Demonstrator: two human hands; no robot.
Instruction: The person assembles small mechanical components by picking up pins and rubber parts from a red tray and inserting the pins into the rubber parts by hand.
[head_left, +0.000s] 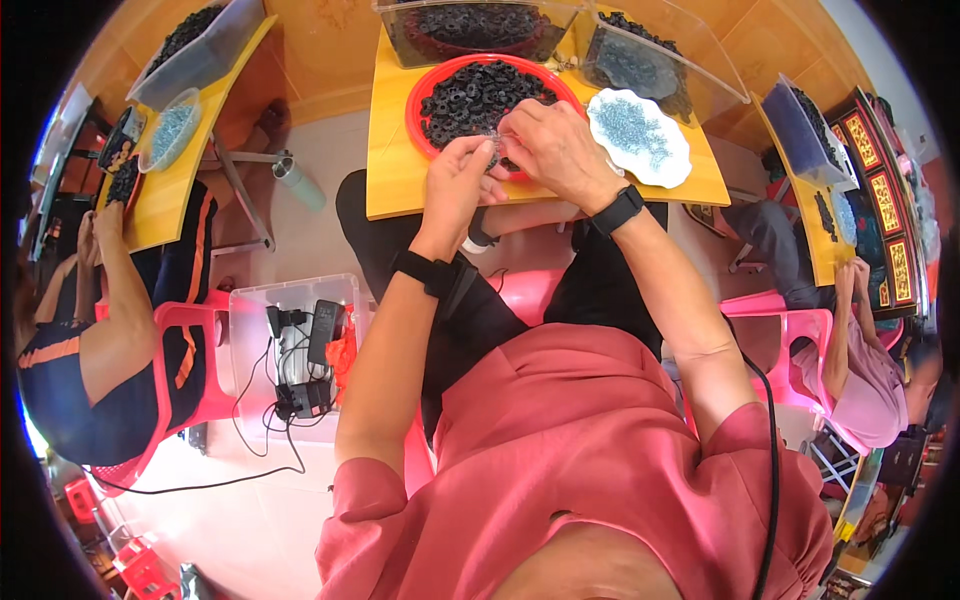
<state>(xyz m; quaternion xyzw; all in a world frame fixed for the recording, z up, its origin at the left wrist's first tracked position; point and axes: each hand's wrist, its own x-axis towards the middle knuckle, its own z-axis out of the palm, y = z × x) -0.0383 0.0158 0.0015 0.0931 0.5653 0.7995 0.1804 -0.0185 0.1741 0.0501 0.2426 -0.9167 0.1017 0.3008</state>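
Both my hands meet over the near edge of a red round tray (418, 100) heaped with small black ring-like parts (470, 95). My left hand (462, 185) is closed, thumb and fingers pinched on something small that I cannot make out. Fingers curled in a pinch, my right hand (556, 145) works right beside it; what it grips is hidden too. A white scalloped dish (667, 172) with many small, pale, clear-bluish pieces (630, 130) lies just right of my right hand. Each wrist wears a black band.
Two clear bins (560, 45) of black parts stand at the yellow table's (390, 190) far side. Left of my legs, a clear box (240, 300) holds cables and adapters. Co-workers sit at yellow tables (170, 200) left and right. A bottle (298, 183) stands on the floor.
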